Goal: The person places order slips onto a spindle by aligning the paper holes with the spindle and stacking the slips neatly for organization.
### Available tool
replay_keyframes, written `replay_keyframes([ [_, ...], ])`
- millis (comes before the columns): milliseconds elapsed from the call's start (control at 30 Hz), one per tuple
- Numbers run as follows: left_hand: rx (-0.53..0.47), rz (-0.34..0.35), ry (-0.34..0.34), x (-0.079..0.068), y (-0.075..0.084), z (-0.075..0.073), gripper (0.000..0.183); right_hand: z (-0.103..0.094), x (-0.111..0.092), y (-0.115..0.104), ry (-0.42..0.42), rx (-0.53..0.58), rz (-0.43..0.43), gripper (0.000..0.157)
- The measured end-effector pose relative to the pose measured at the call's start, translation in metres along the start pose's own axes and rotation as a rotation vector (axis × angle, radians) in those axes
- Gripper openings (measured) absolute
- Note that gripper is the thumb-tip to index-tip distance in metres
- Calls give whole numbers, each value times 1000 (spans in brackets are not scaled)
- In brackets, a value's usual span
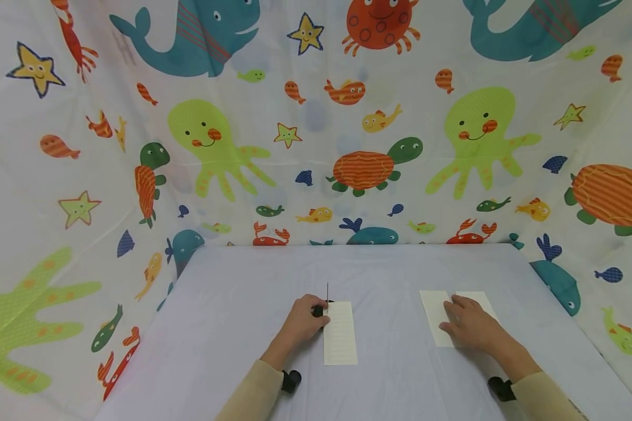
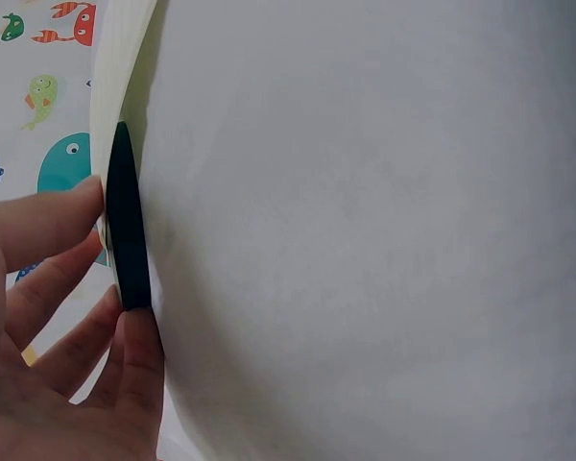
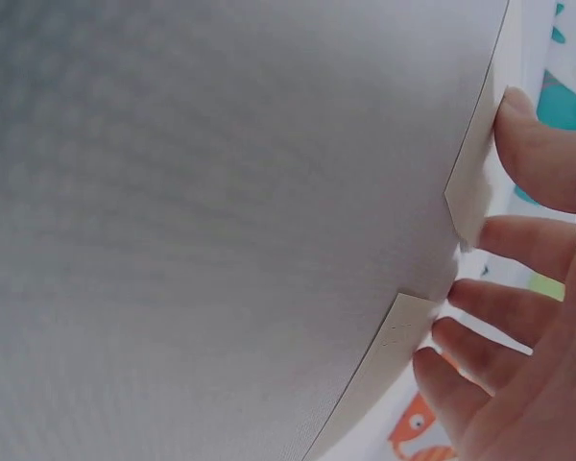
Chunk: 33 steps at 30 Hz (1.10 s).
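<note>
My left hand (image 1: 302,318) is at the left end of a lined paper strip (image 1: 341,333), with thumb and fingers on a black-handled pair of scissors (image 1: 318,311) beside the strip's upper left edge. Its thin blade points away from me. In the left wrist view the dark handle (image 2: 128,226) stands between thumb and fingertips, with the paper behind it. Over two cream paper pieces lies my right hand (image 1: 469,324), fingers spread and fairly straight. The left piece (image 1: 433,307) and the right piece (image 1: 481,298) are partly hidden under it.
A pale cloth-covered table (image 1: 232,292) lies under everything. Behind and beside it hangs a curtain (image 1: 305,88) printed with sea animals. A black wrist camera (image 1: 291,381) sits on the left wrist, another (image 1: 500,389) on the right.
</note>
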<state>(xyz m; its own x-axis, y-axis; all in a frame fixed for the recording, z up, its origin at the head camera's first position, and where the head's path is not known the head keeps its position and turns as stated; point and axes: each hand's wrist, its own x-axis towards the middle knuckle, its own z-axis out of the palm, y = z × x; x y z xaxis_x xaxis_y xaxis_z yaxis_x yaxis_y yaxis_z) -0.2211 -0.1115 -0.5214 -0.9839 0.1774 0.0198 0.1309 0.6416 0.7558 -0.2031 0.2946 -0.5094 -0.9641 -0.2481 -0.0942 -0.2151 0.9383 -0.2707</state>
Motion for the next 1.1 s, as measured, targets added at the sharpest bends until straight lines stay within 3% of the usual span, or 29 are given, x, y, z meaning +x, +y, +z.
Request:
replay_keyframes([
  [467,-3,-28,8,-1,1,0,22,-1,-3,-18,105,-19,-23,41],
  [700,0,-19,5,-2,0,0,22,1,-6,-28,159,-10,17,35],
  [800,1,-19,6,-2,0,0,23,1,-5,-32,154,24,35,36],
  [1100,-2,-13,6,-1,1,0,23,-2,-3,-39,143,299,149,54],
])
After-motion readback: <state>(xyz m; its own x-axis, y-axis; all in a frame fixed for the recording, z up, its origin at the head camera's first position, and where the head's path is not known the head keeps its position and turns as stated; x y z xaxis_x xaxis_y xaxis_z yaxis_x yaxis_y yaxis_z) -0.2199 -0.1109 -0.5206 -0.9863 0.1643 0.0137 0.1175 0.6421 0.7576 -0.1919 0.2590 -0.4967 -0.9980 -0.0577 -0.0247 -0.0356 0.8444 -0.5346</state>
